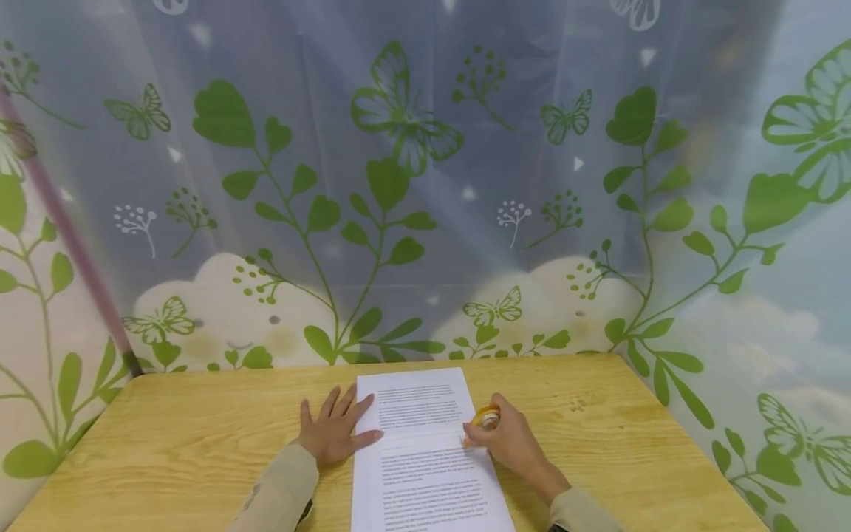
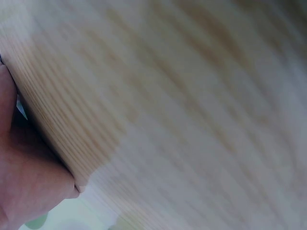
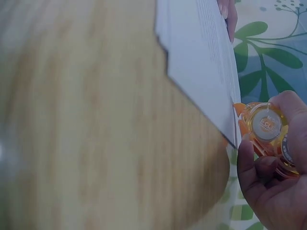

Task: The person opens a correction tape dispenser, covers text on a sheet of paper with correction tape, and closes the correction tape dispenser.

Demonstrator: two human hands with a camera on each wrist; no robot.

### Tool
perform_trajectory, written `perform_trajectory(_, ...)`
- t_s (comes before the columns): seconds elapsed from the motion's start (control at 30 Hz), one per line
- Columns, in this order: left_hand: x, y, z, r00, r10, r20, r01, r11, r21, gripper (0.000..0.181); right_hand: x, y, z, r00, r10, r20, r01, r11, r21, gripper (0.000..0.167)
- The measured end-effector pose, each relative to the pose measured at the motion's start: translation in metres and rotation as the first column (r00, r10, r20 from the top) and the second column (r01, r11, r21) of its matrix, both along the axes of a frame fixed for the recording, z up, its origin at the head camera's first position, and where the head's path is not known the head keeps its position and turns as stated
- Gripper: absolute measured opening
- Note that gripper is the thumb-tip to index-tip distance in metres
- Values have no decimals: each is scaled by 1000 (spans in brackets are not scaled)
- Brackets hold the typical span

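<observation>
Printed paper (image 1: 415,441) lies lengthwise on the wooden table, with a blank band across its text; whether it is one sheet or overlapping sheets I cannot tell. My left hand (image 1: 335,431) rests flat at the paper's left edge, fingers spread, thumb and fingertips over the margin. At the right edge, my right hand (image 1: 517,442) grips an orange see-through correction tape (image 1: 488,420), its tip at the paper beside the blank band. The right wrist view shows thumb and fingers around the correction tape (image 3: 265,127). Only part of the left hand (image 2: 31,177) appears in the left wrist view.
The wooden table (image 1: 219,421) extends to both sides of the paper. Small dark marks (image 1: 577,404) show on its right part. Behind and beside it hangs a curtain (image 1: 425,222) printed with green leaves and butterflies.
</observation>
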State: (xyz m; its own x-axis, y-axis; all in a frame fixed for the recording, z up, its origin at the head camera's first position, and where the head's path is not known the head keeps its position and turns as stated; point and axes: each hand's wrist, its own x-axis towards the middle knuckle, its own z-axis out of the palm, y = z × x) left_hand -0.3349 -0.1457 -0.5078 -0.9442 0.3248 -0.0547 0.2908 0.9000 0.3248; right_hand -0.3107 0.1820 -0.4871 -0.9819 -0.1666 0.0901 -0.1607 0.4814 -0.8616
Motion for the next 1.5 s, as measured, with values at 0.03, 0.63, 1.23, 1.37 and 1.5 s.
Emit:
perform_trajectory(0.03,-1,-1,-1,1000,2,-5,-2,1000,4,81,0,1,0,1000,-2,-1,2,1000,-1,43)
perform_trajectory(0.63,4,-1,2,1000,16,-13,-16,1000,-24,79,-7,10,-17,986,-122,110,145,959,-244,51)
perform_trajectory(1.23,-2,-1,-8,1000,20,-11,-20,1000,-12,83,-2,-2,-7,994,-107,-13,108,990,90,43)
perform_trajectory(1.37,-3,-1,-9,999,20,-29,-20,1000,4,83,-3,-1,-9,990,-137,-22,138,987,83,41)
perform_trajectory(1.5,-2,0,-8,999,15,-41,-14,1000,10,81,-5,2,-11,992,-129,-9,129,991,36,43)
